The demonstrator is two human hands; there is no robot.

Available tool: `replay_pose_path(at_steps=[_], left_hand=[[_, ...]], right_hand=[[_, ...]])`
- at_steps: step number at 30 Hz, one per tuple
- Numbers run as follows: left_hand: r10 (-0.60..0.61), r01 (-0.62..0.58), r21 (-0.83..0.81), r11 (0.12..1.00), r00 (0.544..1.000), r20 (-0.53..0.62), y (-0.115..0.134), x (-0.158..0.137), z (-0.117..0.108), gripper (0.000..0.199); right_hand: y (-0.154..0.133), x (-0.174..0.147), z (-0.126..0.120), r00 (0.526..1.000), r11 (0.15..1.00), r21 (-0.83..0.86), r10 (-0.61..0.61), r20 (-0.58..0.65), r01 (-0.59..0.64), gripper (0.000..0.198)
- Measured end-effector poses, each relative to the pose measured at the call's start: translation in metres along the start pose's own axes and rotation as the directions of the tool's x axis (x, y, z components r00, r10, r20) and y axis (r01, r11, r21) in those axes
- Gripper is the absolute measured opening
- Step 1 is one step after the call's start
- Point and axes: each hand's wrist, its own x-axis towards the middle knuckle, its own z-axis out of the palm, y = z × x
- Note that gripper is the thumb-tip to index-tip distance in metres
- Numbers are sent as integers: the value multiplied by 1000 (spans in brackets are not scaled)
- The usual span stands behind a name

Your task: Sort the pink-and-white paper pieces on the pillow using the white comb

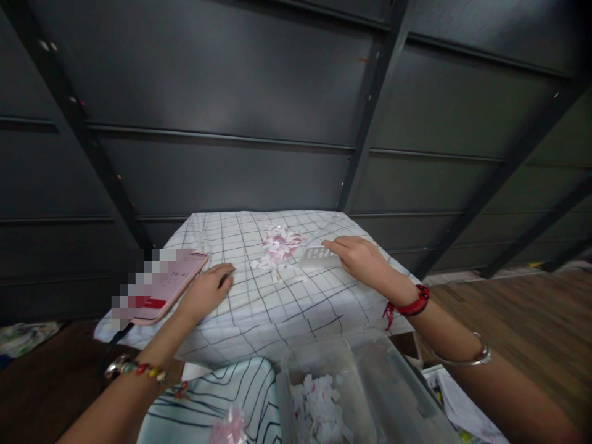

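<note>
My right hand (363,262) grips a flat white plastic piece with a row of slots (319,256), its lower edge at the cloth beside some loose scraps. A pile of white and pink paper scraps (280,243) lies just left of that piece, with a few bits scattered in front. My left hand (213,290) rests on the white checked tablecloth (250,305), left of the pile, holding nothing; its fingers are stretched out. Close by my left wrist lies a phone in a pink case (169,287), its screen lit and partly blurred out.
In front of the table, a clear plastic bin (388,382) holds more paper scraps (319,407) in its left part. Left of it is a pale blue striped surface (250,385) with a pink plastic bag (229,428). Dark panels (231,166) rise behind the table.
</note>
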Motion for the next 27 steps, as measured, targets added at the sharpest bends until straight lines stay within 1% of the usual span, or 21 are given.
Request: replay_pose_path(at_steps=[3,6,13,20,24,27], left_hand=[[1,-1,10,1000,1000,1,0,0,0,45],[-2,1,19,1000,1000,4,-2,0,1,44],[8,-8,7,1000,1000,-4,-4,0,4,45],[1,-2,23,1000,1000,13,-3,1,2,46],[7,-7,20,1000,1000,7,-3,1,2,47],[16,-15,18,1000,1000,-3,-4,1,3,46]], right_hand=[[2,-4,-4,1000,999,31,-11,-15,11,46],[4,-7,-7,999,999,40,5,-46,-3,46],[2,-4,1,1000,999,34,4,-23,-3,46],[0,1,0,997,1000,-5,-9,-81,9,45],[1,2,2,1000,1000,-14,-18,-25,17,45],[2,4,7,1000,1000,-24,16,11,-16,45]])
